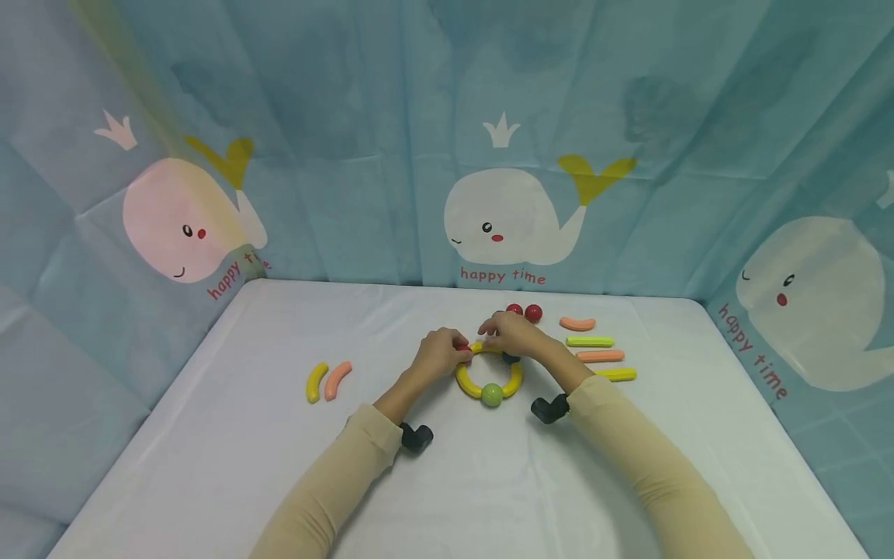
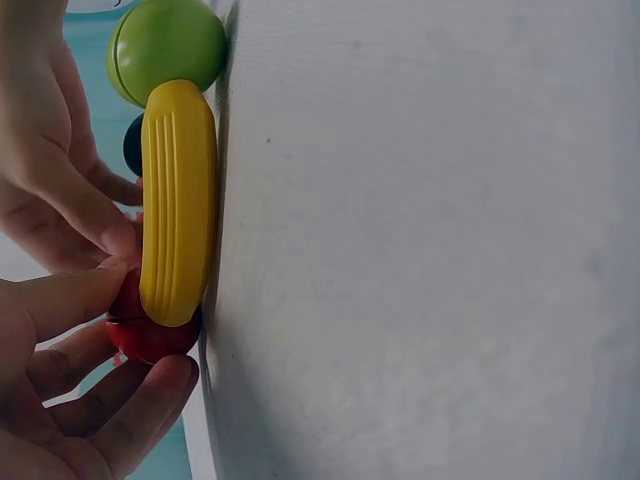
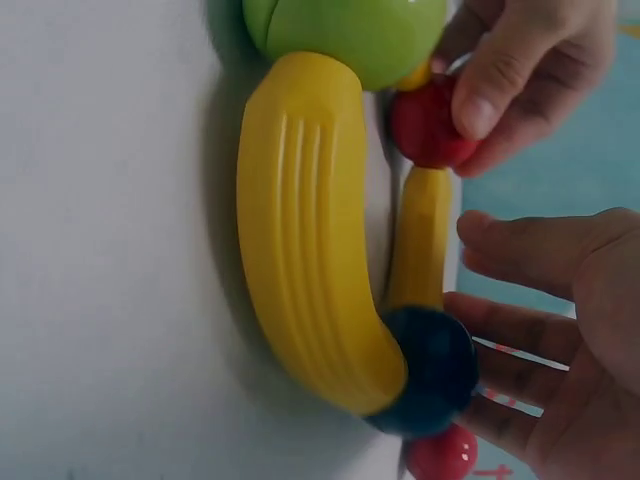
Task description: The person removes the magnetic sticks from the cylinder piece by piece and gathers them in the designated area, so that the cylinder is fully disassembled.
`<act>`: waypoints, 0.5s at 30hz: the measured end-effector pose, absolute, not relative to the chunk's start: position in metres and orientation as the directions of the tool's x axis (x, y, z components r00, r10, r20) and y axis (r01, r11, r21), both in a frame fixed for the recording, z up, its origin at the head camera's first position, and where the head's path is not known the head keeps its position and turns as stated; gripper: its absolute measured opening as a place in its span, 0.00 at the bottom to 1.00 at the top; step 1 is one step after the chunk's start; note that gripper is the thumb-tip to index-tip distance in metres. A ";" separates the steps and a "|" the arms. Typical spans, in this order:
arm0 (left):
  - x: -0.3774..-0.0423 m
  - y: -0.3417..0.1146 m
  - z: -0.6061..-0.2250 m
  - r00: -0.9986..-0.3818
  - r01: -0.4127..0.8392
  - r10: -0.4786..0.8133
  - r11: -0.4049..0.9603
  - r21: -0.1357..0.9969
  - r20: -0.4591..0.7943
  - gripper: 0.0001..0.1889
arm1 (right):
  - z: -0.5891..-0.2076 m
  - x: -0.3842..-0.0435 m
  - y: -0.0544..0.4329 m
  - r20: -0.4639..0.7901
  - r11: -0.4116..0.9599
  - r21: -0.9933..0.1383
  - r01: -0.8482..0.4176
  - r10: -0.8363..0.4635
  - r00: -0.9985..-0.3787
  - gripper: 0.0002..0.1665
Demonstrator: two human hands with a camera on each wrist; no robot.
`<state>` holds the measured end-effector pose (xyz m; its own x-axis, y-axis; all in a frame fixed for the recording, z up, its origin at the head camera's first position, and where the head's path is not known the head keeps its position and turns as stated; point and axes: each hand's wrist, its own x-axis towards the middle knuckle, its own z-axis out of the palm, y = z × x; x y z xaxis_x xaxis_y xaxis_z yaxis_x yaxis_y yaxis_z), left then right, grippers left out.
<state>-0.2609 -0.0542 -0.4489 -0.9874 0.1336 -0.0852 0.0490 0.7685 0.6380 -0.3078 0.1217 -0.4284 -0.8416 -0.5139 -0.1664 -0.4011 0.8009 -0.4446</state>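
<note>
Three curved yellow rods and three balls form a ring on the table: a green ball (image 1: 492, 395) in front, a red ball (image 3: 425, 125) at the left back, a dark blue ball (image 3: 425, 375) at the right back. With thumb and fingers my left hand (image 1: 436, 353) pinches the red ball, where the left curved yellow rod (image 2: 178, 200) meets it. My right hand (image 1: 515, 334) is over the back of the ring. In the right wrist view its thumb and fingers are spread, fingertips right beside the blue ball. Another curved yellow rod (image 3: 305, 220) runs between green and blue.
Behind the right hand are two red balls (image 1: 534, 313) and a partly hidden dark ball. Straight and curved rods, such as a yellow-green rod (image 1: 590, 341), lie to the right. A curved yellow rod (image 1: 317, 382) and a curved orange rod (image 1: 338, 380) lie left on the white table (image 1: 209, 466).
</note>
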 end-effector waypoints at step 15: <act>-0.261 -0.054 -0.450 -0.988 0.044 0.127 0.763 0.645 -0.082 0.13 | -0.435 -0.306 0.104 -0.168 0.785 -0.421 -0.455 -0.561 -0.811 0.13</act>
